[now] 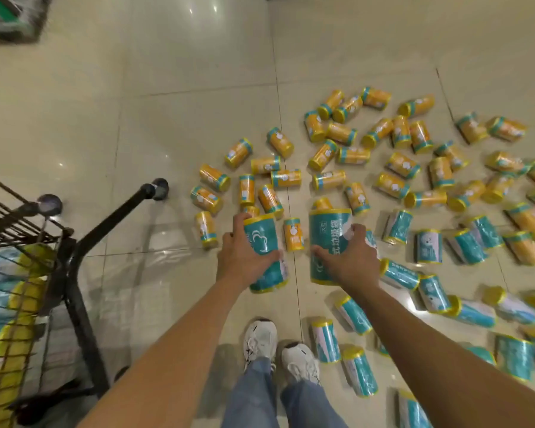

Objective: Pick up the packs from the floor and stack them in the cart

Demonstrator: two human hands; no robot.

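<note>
My left hand point(241, 257) grips a teal roll-shaped pack point(264, 239) with yellow rims, held above the floor. My right hand point(348, 257) grips a second, similar teal pack point(326, 233) just to the right of it. Several orange packs point(323, 154) lie scattered on the tiled floor beyond my hands. More teal packs point(428, 245) lie to the right and near my feet. The wire cart point(13, 217) stands at the left, with teal and yellow packs point(0, 298) stacked inside it.
The cart's black handle point(118, 208) juts toward the middle of the floor. My white shoes point(260, 338) stand on beige tiles below my arms. A dark shelf base point(10, 17) sits at the top left corner.
</note>
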